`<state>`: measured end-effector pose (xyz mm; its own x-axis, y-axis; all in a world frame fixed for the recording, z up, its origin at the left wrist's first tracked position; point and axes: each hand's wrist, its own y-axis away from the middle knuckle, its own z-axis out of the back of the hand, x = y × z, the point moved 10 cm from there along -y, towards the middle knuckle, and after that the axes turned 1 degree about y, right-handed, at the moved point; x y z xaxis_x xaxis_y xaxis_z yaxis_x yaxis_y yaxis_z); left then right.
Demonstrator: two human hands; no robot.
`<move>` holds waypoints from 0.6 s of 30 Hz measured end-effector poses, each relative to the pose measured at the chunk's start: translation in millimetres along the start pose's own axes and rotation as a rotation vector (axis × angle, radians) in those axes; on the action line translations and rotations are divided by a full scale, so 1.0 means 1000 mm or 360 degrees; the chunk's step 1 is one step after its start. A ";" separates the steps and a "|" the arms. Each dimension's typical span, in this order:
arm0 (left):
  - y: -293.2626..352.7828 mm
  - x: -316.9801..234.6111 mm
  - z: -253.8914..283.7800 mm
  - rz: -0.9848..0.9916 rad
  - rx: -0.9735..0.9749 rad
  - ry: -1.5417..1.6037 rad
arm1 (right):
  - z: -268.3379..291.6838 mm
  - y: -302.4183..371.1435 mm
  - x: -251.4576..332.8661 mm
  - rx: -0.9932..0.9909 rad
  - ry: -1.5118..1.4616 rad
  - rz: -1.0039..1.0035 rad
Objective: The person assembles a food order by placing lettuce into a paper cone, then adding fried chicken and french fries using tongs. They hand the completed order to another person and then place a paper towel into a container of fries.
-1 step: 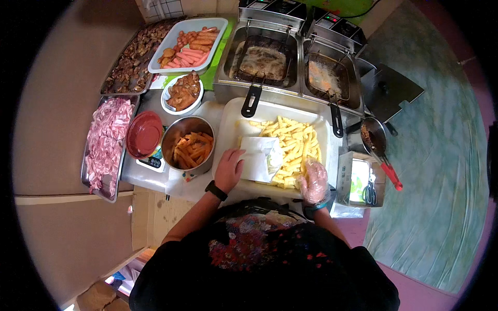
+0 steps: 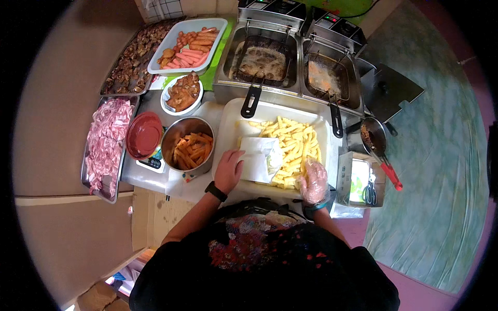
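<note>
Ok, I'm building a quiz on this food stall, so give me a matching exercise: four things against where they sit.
1. fries
2. sausages
3. red lid
4. paper bag

a. under the left hand
b. white tray
c. beside the steel bowl
d. pale blue tray

Pairs: 1-b, 2-d, 3-c, 4-a

The left hand, bare, rests on a white matt paper bag. The right hand wears a thin, clear, glossy plastic glove. Both lie over a white smooth plastic tray of matt yellow fries. Left of the left hand stands a round, brushed steel bowl; beyond it, a glossy red plastic lid.
</note>
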<state>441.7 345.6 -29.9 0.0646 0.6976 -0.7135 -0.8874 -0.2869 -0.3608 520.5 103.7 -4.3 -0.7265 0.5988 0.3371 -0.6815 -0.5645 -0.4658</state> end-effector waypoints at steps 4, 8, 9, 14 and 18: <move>-0.002 -0.005 0.004 -0.0012 -0.0023 -0.0003 | 0.001 -0.003 0.001 0.0006 0.0055 0.0012; -0.001 -0.005 0.004 -0.0026 -0.0042 -0.0018 | 0.000 -0.002 0.002 -0.0015 0.0023 0.0047; -0.001 -0.006 0.004 -0.0018 -0.0034 0.0000 | 0.000 -0.002 0.002 -0.0020 0.0040 0.0060; -0.001 -0.007 0.005 -0.0029 -0.0046 -0.0008 | -0.003 -0.002 -0.001 0.0008 0.0034 0.0019; -0.001 -0.007 0.005 0.0015 -0.0005 0.0009 | -0.003 -0.004 -0.002 0.0029 0.0032 -0.0051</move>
<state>440.0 344.7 -21.7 0.0586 0.6910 -0.7205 -0.8865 -0.2958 -0.3558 524.4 106.3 -5.1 -0.7026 0.6279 0.3348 -0.7058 -0.5551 -0.4402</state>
